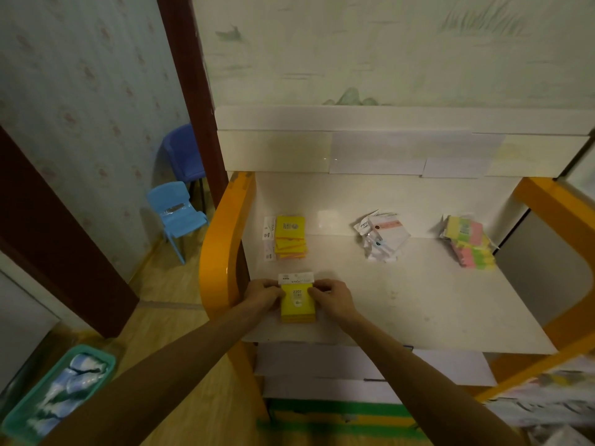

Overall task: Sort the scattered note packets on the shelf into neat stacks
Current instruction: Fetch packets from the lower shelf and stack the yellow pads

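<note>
A small stack of yellow note packets (298, 305) with a white header card lies near the front left of the white shelf (418, 304). My left hand (263, 292) grips its left edge and my right hand (333, 297) grips its right edge. Behind it at the left stands a second yellow packet stack (289, 238). A loose heap of white packets (383, 236) lies mid-shelf. At the right sits a leaning pile of pink, green and yellow packets (468, 244).
Orange side frames (222, 249) flank the shelf, with a white back panel (386, 149) behind. Two blue plastic chairs (175, 210) stand on the floor at the left. A green basket (58, 397) with bottles sits at lower left.
</note>
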